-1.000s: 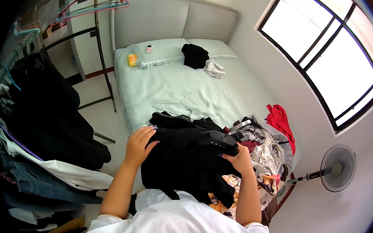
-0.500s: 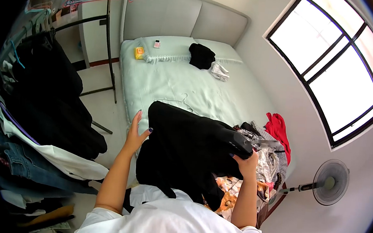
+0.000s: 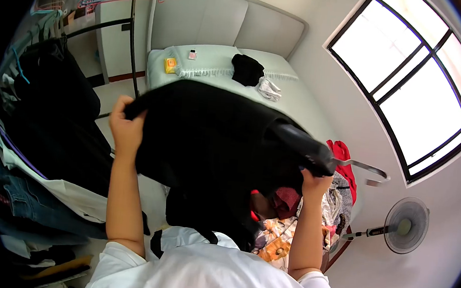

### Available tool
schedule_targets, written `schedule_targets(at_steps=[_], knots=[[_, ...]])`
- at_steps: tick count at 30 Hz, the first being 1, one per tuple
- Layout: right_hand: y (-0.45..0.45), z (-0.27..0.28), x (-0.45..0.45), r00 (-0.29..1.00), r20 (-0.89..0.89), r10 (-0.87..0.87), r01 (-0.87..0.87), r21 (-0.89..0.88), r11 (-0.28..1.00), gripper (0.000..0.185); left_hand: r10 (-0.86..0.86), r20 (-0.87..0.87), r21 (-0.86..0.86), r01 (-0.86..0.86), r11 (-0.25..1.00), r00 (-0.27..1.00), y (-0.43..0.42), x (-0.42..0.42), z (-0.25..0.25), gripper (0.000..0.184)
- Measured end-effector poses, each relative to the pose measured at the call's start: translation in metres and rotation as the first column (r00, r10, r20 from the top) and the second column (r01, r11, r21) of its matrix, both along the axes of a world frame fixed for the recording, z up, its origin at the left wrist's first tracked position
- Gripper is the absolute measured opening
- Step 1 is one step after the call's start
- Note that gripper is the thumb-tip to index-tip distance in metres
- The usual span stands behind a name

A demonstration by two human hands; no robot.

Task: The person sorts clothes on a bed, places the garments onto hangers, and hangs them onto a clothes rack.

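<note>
A black garment (image 3: 204,131) is stretched out between my two hands above the bed. My left hand (image 3: 127,128) is closed on its left edge. My right hand (image 3: 315,186) grips a thick dark clothes hanger (image 3: 308,150) at the garment's other end. The hanger's metal hook (image 3: 366,168) sticks out to the right. Part of the hanger is covered by the cloth. Below the garment, more black fabric (image 3: 185,205) hangs or lies close to my body; I cannot tell whether it is the same piece.
A pile of clothes with a floral cloth (image 3: 277,237) and a red piece (image 3: 343,153) lies right. A fan (image 3: 407,225) stands beside it. Hanging clothes (image 3: 54,119) line the left rack. On the bed (image 3: 293,108) lie a black garment (image 3: 247,69) and a white cloth (image 3: 269,89).
My left hand has moved left and up and taken hold of the black garment's edge. The garment has been lifted and spread. My right hand and the hanger have shifted slightly right.
</note>
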State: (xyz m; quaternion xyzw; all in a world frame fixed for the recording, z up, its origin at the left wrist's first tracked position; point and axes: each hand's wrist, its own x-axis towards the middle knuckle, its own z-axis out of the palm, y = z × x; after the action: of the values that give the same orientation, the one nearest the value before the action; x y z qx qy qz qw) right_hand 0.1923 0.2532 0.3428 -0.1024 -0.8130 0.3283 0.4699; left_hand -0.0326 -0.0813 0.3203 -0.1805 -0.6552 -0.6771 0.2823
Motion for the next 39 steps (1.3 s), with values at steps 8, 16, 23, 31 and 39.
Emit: schedule_targets(at_steps=[8, 16, 23, 31, 39], knots=[[0.002, 0.009, -0.026, 0.997, 0.070, 0.041, -0.045, 0.051, 0.998, 0.032, 0.118, -0.008, -0.378, -0.113, 0.919, 0.993, -0.023, -0.002, 0.024, 0.023], [-0.009, -0.017, -0.030, 0.964, 0.261, 0.048, -0.087, 0.140, 0.986, 0.040, -0.183, 0.248, -0.641, 0.303, 0.705, 0.951, -0.023, 0.018, -0.026, 0.084], [-0.027, -0.023, -0.028, 0.936, 0.343, 0.080, -0.195, 0.315, 0.929, 0.038, -0.392, 0.050, -0.797, 0.273, 0.538, 0.918, 0.023, 0.048, -0.004, 0.068], [-0.026, -0.032, -0.023, 0.914, 0.381, 0.143, -0.246, 0.238, 0.939, 0.040, -0.425, -0.010, -0.766, 0.266, 0.585, 0.905, 0.048, 0.059, -0.029, 0.030], [-0.039, -0.027, -0.015, 0.937, 0.269, 0.224, -0.306, 0.320, 0.897, 0.038, -0.350, -0.179, -0.768, 0.092, 0.634, 0.920, 0.045, 0.062, -0.048, 0.033]])
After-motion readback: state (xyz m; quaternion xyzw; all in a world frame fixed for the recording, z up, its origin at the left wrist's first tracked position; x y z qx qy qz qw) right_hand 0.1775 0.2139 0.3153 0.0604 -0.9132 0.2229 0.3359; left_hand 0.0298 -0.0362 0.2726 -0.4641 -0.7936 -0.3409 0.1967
